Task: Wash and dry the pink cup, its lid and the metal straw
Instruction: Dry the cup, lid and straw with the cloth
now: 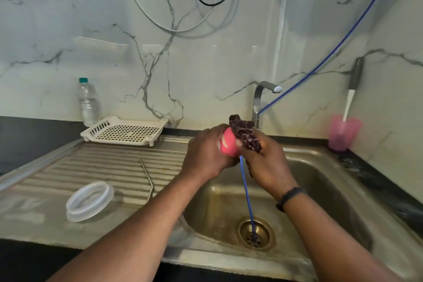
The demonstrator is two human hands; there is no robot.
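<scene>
My left hand (206, 155) grips the pink cup (227, 143) above the left edge of the sink basin (309, 190). Most of the cup is hidden behind my fingers. My right hand (265, 162) holds a dark patterned cloth (246, 135) pressed against the cup's right side. The clear lid (90, 200) lies flat on the ribbed drainboard (103, 167) at the left. The bent metal straw (148, 178) lies on the drainboard to the right of the lid.
A white drying rack (124, 130) and a water bottle (88, 103) stand at the back left. The steel tap (261, 101) rises behind my hands. A blue hose (247, 192) runs down into the drain (255, 233). A pink tumbler (343, 133) with a brush stands at the right.
</scene>
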